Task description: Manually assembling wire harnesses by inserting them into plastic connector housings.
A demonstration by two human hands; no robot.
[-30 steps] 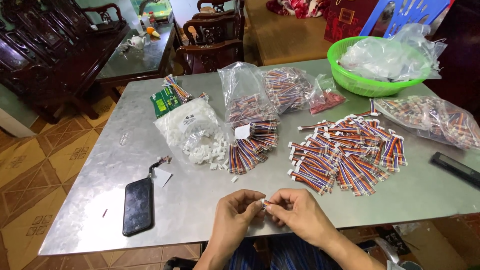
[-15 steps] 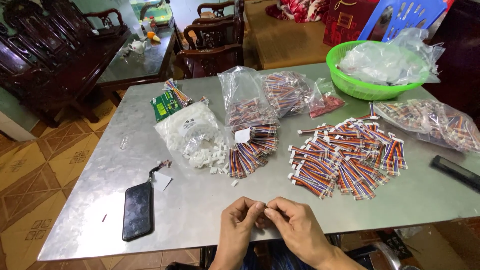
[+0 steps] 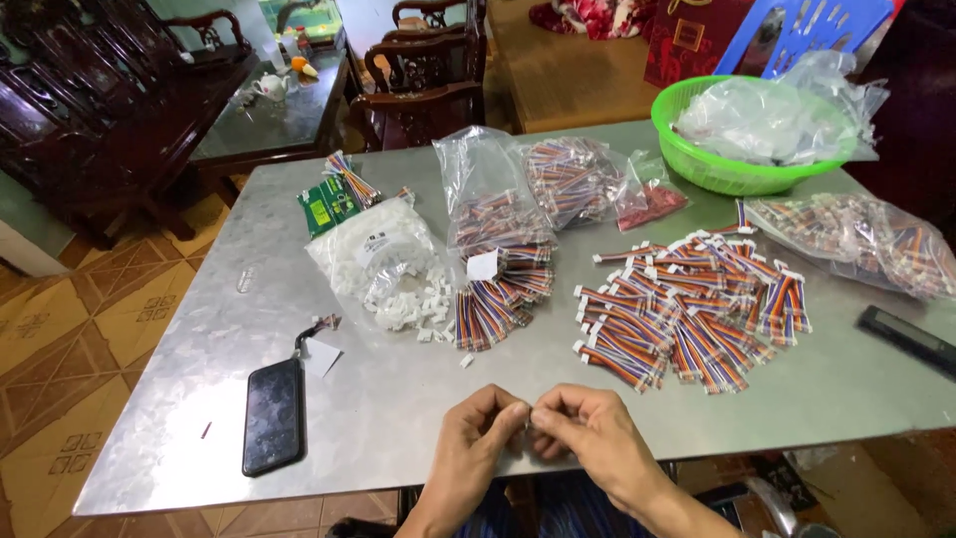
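My left hand [image 3: 478,438] and my right hand [image 3: 590,435] meet fingertip to fingertip at the near edge of the metal table [image 3: 398,399]. Together they pinch a tiny white piece between thumbs and forefingers; most of it is hidden by the fingers. Just beyond my hands lies a large pile of multicoloured ribbon cables with white connectors [image 3: 692,314]. A smaller bunch of the same cables [image 3: 498,299] spills from a clear bag. Loose white plastic connectors [image 3: 413,309] lie beside their open bag [image 3: 373,254].
A black phone [image 3: 273,415] lies at the left near a small paper tag. A green basket [image 3: 717,169] of clear bags stands far right. More bagged cables [image 3: 861,239] and a black flat device [image 3: 911,339] are at the right. Dark wooden chairs [image 3: 423,90] stand behind.
My hands have stayed together at the table's near edge, drifting slightly lower in view. Fingers shifted a little around the small piece. Nothing on the table moved.
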